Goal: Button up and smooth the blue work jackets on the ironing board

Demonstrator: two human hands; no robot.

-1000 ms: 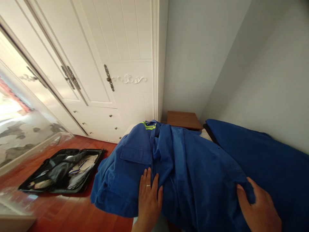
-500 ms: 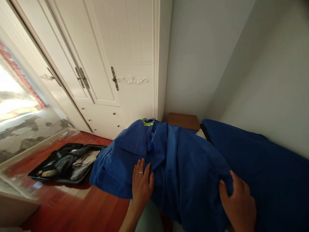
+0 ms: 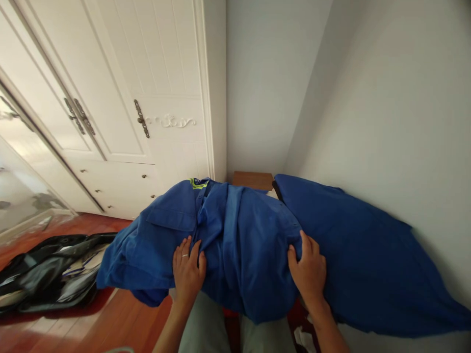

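Note:
A blue work jacket (image 3: pixel 243 245) lies spread in front of me, above my knees. It has a chest pocket flap, a buttoned front edge and a yellow-green striped patch near the collar. My left hand (image 3: pixel 189 269), with a ring on one finger, rests on the jacket front below the pocket, fingers stretched out. At the other front edge, my right hand (image 3: pixel 309 269) has its thumb and fingers closed on the cloth. Right of that hand stretches a wide, darker blue piece of cloth (image 3: pixel 364 260); whether it belongs to the same jacket I cannot tell.
White wardrobe doors (image 3: pixel 172 73) with metal handles stand ahead. On the red wooden floor (image 3: pixel 114 323) at left lies an open black suitcase (image 3: pixel 51 269) with clothes. A small brown wooden top (image 3: pixel 253 180) sits in the corner by the grey wall (image 3: pixel 397 113).
My view has turned to the right, so wardrobe and suitcase sit further left. My right hand is closer to my left, still at the jacket's edge. The left hand stays on the jacket front.

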